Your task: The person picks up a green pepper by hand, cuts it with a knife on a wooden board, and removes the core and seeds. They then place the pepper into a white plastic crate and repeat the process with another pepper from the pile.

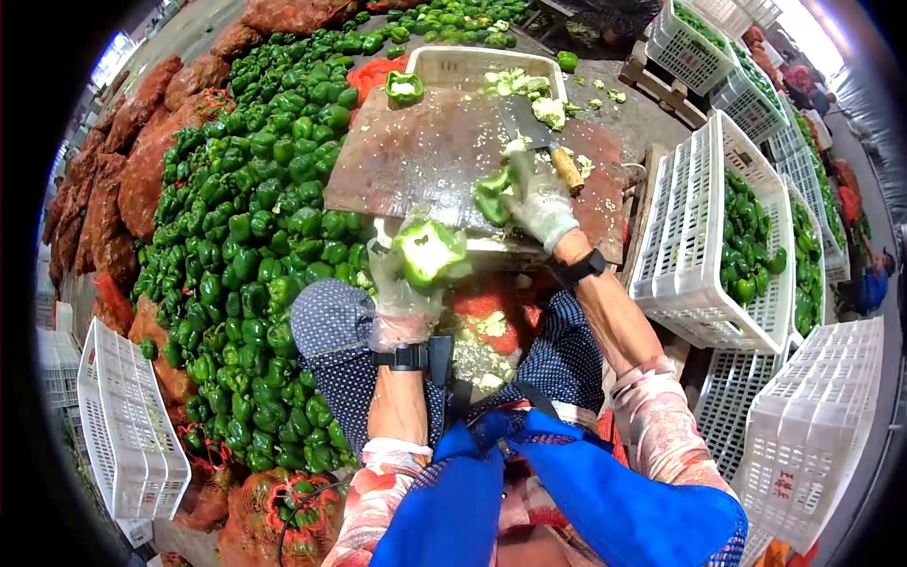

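Observation:
My left hand (402, 307), in a pale glove, is closed around a green bell pepper (433, 255) whose cut, hollow end faces up. It is just off the near edge of the brown cutting board (406, 151). On the board, my gloved right hand (540, 200) has its fingers closed on a piece of green pepper (492, 197). Beside that hand lies a knife with a wooden handle (567, 170) and a wide blade (524, 121). Another cut pepper (404, 88) sits at the board's far left corner. Seeds are scattered over the board.
A large heap of whole green peppers (255, 255) spreads on the left, with red mesh sacks (151, 189) behind. A white tub (487, 61) under the board holds pepper cores (548, 111). White crates (675, 217) of peppers line the right; another crate (128, 425) stands lower left.

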`<state>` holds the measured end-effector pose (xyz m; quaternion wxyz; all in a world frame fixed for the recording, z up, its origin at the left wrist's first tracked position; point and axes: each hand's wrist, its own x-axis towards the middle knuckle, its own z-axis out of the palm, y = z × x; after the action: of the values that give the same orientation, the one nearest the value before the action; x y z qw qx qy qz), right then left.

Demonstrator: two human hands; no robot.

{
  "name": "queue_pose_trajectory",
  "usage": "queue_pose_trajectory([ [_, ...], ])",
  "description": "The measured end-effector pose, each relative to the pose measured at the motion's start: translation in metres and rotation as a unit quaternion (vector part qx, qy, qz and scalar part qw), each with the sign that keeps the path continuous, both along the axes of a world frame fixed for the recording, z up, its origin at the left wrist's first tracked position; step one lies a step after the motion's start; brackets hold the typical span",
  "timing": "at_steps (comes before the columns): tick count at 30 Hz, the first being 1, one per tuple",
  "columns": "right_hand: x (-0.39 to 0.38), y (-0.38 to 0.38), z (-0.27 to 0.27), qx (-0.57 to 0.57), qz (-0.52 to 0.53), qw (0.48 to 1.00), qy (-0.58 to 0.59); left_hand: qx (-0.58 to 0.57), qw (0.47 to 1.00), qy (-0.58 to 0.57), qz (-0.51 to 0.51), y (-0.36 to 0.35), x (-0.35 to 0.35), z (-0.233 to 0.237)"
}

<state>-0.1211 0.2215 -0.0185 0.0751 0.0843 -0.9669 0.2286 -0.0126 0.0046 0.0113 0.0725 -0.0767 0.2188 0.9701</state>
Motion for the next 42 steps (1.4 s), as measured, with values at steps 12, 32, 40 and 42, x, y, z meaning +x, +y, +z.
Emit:
queue_pose_trajectory([
  [12,0.079,-0.064,0.047,0.013,0.318,0.944,-0.082,-0.097,0.995,0.017,-0.001,-0.002,0.009,-0.026],
  [32,0.113,-0.08,0.039,-0.308,0.192,0.898,-0.248,-0.187,0.979,0.072,-0.041,-0.005,0.0,-0.036],
  [40,0.103,-0.071,0.033,-0.179,0.222,0.935,-0.209,-0.335,0.929,0.128,-0.09,-0.009,0.0,-0.032],
  [42,0.102,-0.074,0.029,-0.137,0.217,0.946,-0.196,-0.325,0.939,0.093,-0.064,-0.006,0.003,-0.028],
])
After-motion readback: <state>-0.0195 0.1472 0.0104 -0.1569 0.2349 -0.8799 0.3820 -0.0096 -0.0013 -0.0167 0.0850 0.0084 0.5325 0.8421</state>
